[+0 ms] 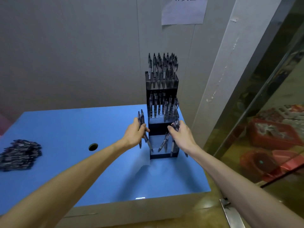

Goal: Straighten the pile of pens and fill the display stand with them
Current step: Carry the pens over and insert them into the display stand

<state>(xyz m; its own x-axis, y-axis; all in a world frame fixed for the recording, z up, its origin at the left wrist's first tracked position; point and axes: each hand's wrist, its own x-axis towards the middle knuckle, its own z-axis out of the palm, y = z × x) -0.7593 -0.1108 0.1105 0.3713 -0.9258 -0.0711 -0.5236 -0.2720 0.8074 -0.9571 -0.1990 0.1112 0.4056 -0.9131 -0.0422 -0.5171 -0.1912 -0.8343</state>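
Note:
A black three-tier display stand (162, 92) stands at the far right of the blue table (82, 129). Its top and middle tiers hold several upright pens; the lowest tier holds a few leaning pens (163, 143). My left hand (134, 134) grips a small bunch of pens (141, 118) just left of the lowest tier. My right hand (181, 134) grips another bunch of pens (175, 125) over the lowest tier's right side. A pile of dark pens (19, 154) lies at the table's left edge.
A round hole (93, 146) is cut in the table between the pile and the stand. A grey wall with a paper notice (184, 9) rises behind. A glass partition (263, 104) with red items behind it stands to the right.

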